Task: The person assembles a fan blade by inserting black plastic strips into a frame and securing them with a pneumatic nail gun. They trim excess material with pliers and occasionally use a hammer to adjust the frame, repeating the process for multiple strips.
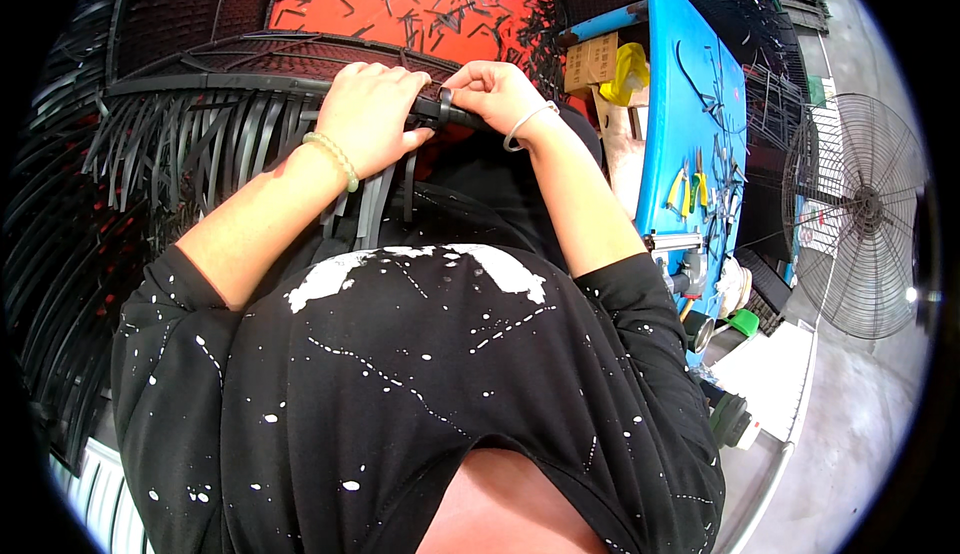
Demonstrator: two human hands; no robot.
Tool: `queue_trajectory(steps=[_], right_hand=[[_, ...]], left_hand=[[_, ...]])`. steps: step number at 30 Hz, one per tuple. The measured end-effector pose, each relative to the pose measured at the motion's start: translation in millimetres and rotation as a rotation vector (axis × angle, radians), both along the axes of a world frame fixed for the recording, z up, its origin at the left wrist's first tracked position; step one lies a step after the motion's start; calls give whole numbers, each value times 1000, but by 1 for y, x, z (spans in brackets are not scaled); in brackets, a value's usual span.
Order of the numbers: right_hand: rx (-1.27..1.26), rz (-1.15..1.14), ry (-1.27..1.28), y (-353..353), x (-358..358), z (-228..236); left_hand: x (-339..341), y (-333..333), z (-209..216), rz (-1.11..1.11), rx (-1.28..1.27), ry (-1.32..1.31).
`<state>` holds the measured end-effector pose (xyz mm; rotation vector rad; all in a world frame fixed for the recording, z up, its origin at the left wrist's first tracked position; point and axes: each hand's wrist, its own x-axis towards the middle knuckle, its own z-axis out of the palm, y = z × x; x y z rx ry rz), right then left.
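A dark woven frame (250, 58) of plastic wicker lies across my lap, and loose flat black strips (250, 134) hang in a row from its near rim (220, 84). My left hand (372, 114) is closed over that rim, its fingers on the far side and its thumb on the near side. Just right of it, my right hand (495, 99) pinches a black strip (445, 104) that loops around the rim. The fingertips of both hands are partly hidden, and the strip's end cannot be made out.
Black offcuts lie scattered over a red surface (400, 14) beyond the frame. At my right stands a blue table (680, 114) with yellow-handled pliers (680, 192) and tools. A cardboard box (590, 62), a yellow bag (626, 74) and a large fan (865, 209) are nearby.
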<state>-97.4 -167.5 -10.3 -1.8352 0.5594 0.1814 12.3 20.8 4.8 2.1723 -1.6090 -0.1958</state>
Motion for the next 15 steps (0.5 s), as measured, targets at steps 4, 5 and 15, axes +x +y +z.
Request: queue_trajectory(steps=[4,5,15], right_hand=[[-76,181,-126,-4,-5,1],[-53,216,-153,-6,-7,3],[-150,314,-277,-8,-18,8]], left_hand=[[-1,1,0,-16,-84,16],[-1,3,-3,-28,-157,21],[1,8,2,-174,-417,52]])
